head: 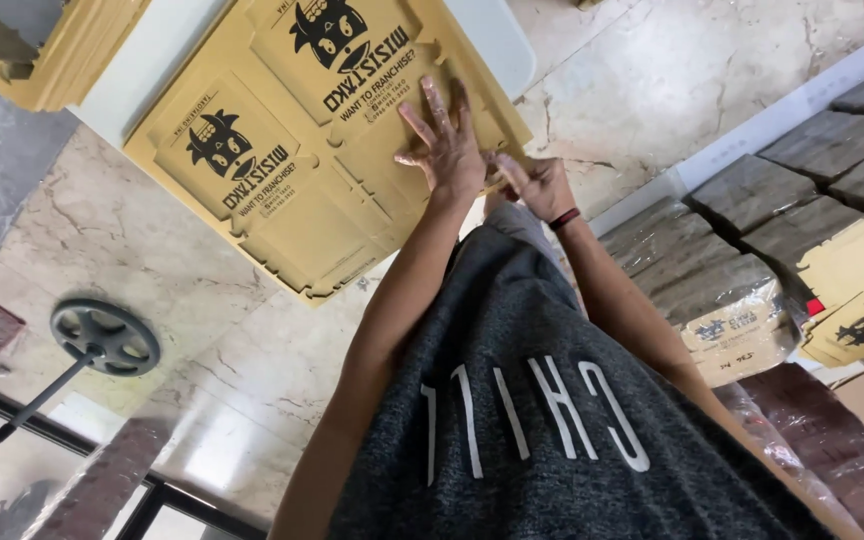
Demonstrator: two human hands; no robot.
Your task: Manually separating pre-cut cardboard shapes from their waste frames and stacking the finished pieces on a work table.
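Grey shirt (552,420) fills the lower frame. Above it, left hand (444,140) is pressed flat, fingers spread, on the flat die-cut cardboard box blank (292,150) at upper centre; right hand (542,185) pinches its edge. Creases are best folded under firm pressure.

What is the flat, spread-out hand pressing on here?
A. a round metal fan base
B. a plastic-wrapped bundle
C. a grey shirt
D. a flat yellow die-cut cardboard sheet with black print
D: the left hand lies palm down with fingers spread on the flat yellow cardboard sheet, while the right hand pinches that sheet's near edge.
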